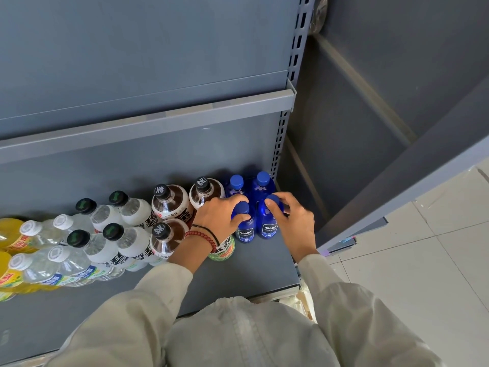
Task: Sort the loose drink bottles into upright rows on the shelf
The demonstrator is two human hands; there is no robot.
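A dark grey metal shelf [251,268] fills most of the view. The pale grey lip of an upper shelf [158,115] crosses at twelve o'clock, and a perforated grey upright [280,144] stands at one o'clock. Pale square floor tiles [423,260] lie at four o'clock. A person in a beige long-sleeved jacket [238,335] leans in from six o'clock.

The bottles stand upright, two deep, in a band that runs from nine o'clock to the shelf's right end. At that right end are four blue plastic bottles with blue caps [262,180], two behind and two in front. The left hand [219,211] curls its fingers and thumb round the neck of the front-left blue bottle [246,230]. The right hand [293,221] pinches the cap of the front-right blue bottle [268,226] with bent fingertips. These two bottles stand just beside each other.

Toward nine o'clock come three brown-drink bottles with black caps and white labels [169,202]. A green-based bottle [222,251] sits half hidden under the left wrist, so I cannot tell its kind. Next are four cloudy white bottles with black caps [135,207], then four clear water bottles with white caps [39,271]. At the frame's edge are at least two yellow drink bottles [10,231], cut off.

A red bead bracelet [203,238] and a black cord [209,230] circle the left wrist.
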